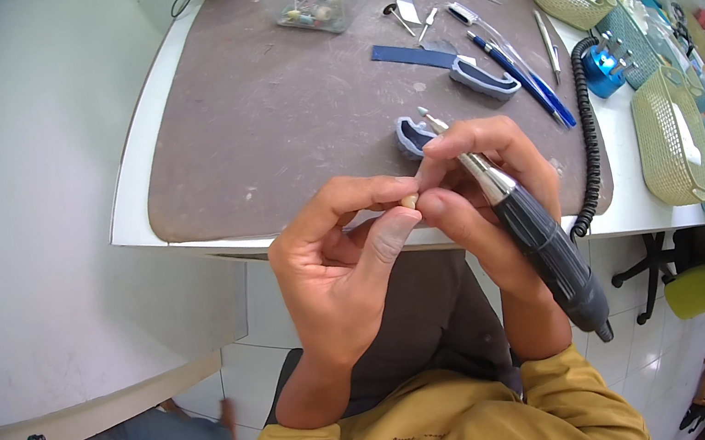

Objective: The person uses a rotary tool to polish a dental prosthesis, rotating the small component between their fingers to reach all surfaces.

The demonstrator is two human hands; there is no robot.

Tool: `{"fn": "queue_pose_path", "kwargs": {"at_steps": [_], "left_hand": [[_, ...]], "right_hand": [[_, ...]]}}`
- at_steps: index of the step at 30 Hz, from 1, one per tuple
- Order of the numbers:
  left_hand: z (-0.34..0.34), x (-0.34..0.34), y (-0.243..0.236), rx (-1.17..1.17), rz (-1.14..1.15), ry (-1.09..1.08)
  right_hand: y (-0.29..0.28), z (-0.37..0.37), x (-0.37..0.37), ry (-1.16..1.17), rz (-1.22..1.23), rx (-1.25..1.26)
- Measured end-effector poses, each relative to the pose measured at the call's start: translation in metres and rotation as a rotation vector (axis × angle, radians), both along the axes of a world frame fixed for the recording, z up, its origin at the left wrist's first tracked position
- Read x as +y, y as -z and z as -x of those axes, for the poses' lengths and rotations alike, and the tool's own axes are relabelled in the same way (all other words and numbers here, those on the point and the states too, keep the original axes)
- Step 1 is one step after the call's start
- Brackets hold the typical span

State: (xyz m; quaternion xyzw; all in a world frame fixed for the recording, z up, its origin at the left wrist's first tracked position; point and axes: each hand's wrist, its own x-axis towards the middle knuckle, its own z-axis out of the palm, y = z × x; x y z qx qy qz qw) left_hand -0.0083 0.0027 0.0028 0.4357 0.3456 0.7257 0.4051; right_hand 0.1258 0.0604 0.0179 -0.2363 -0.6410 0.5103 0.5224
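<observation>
Over the table's front edge, my left hand [336,260] pinches a small cream tooth-like piece, apparently a dental crown [410,202], between thumb and index finger. My right hand [486,235] is closed around a rotary handpiece [542,235] with a black body and silver nose. Its small grinding tip [423,112] points away from me, up and to the left, apart from the crown. The right thumb and a fingertip meet the left fingertips beside the crown. Just beyond the right hand lies a blue-grey curved mould [410,138], partly covered by the handpiece and fingers.
On the brown mat [231,110] are another blue-grey mould [485,78], a blue strip [412,55], pens [524,75] and a clear box of small parts [317,7]. A coiled black cord [588,134], a blue bur stand [607,67] and baskets [669,134] line the right.
</observation>
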Motion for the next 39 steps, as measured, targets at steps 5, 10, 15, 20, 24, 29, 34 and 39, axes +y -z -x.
{"fn": "queue_pose_path", "kwargs": {"at_steps": [5,10,15,20,24,29,34,39], "left_hand": [[-0.003,-0.001,-0.005,-0.12,0.062,0.013],[-0.003,-0.001,-0.004,-0.205,0.136,0.078],[-0.005,0.0,-0.004,-0.212,0.139,0.056],[-0.007,0.0,-0.002,-0.194,0.112,0.055],[-0.006,0.0,-0.002,-0.203,0.105,0.05],[-0.005,0.001,0.001,-0.17,0.096,0.052],[-0.005,0.0,0.002,-0.166,0.08,0.054],[-0.006,0.0,0.002,-0.171,0.07,0.048]], "right_hand": [[0.006,-0.015,0.002,0.168,-0.281,0.041],[0.004,-0.011,-0.001,0.249,-0.636,-0.095],[0.017,-0.006,0.001,0.174,-0.535,0.125],[0.016,-0.006,-0.003,0.184,-0.538,0.091],[0.017,-0.005,-0.004,0.183,-0.516,0.095],[0.016,-0.004,-0.004,0.174,-0.511,0.113],[0.016,-0.005,-0.004,0.164,-0.533,0.075],[0.016,-0.005,-0.004,0.178,-0.512,0.086]]}}
